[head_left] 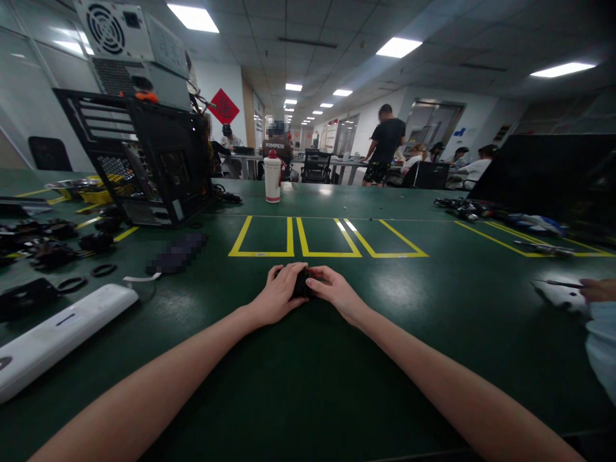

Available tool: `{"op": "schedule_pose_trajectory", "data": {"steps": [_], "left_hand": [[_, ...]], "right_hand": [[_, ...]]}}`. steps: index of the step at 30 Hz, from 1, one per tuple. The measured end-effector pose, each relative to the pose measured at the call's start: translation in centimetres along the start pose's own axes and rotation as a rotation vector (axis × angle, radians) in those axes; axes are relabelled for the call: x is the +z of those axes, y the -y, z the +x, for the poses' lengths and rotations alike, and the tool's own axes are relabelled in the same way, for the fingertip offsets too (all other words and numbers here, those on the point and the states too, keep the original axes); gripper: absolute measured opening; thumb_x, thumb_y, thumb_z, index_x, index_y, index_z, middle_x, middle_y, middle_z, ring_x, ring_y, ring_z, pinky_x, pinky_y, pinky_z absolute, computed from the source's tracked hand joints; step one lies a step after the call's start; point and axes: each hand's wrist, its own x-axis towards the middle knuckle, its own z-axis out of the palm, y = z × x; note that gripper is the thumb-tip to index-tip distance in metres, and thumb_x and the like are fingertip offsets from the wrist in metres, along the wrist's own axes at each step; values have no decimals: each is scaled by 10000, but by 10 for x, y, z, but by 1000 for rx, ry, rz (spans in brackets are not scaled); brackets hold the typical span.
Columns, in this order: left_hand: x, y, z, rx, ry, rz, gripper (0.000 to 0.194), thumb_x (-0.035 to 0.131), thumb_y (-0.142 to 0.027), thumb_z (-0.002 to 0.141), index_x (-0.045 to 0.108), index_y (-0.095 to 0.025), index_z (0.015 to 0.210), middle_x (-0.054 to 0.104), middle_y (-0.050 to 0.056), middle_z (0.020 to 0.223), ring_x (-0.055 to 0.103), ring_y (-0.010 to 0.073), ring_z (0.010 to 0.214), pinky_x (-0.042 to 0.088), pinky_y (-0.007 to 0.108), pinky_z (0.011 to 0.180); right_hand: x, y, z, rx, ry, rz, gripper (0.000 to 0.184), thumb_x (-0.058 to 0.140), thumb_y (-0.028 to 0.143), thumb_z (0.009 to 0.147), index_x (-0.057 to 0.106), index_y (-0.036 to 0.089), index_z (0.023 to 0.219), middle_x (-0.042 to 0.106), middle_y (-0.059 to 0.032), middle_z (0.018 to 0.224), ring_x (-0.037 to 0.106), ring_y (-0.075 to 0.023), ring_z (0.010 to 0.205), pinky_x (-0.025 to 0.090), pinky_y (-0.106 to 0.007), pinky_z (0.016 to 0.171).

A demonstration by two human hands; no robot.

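Observation:
My two forearms reach forward over a dark green table [308, 359]. Both hands meet near its middle, just in front of three yellow marked rectangles [327, 239]. A small black object [301, 283] sits between them. My left hand [280, 292] curls over its left side, fingers closed round it. Against its right side presses my right hand [334, 292], fingers bent on it. Most of the object is hidden by the fingers.
A white elongated device [58, 330] lies at the near left. Black parts and rings [72, 256] lie beyond it, by an open computer case [149, 160]. A white bottle [273, 179] stands behind. Another person's hand [597, 290] rests at the right edge. Tools [505, 218] lie far right.

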Motion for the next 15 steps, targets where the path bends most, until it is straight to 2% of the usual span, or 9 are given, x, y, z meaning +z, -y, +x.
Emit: {"op": "schedule_pose_trajectory", "data": {"steps": [2,7,15], "left_hand": [[-2,-2,0,1,3,3,606,555,-259,761,201,-231,1252,404,96,1254,365,238,1178,208,463,988],[-6,-5,-1,11,9,-5,579,535,-255,775,200,-236,1248,400,99,1260,365,240,1182,218,464,981],[-2,-2,0,2,-7,3,602,552,-272,766,202,-233,1253,404,92,1253,361,239,1180,212,464,990]], "right_hand": [[-1,1,0,14,20,5,333,631,316,671,539,190,965,559,-43,987,539,-169,925,417,-368,850],[-1,0,-3,-73,98,59,365,693,225,602,515,219,921,545,-9,1024,532,-169,977,416,-355,871],[1,-4,-1,-95,-6,-25,249,608,344,692,534,214,892,563,-12,968,540,-153,895,421,-347,832]]}}
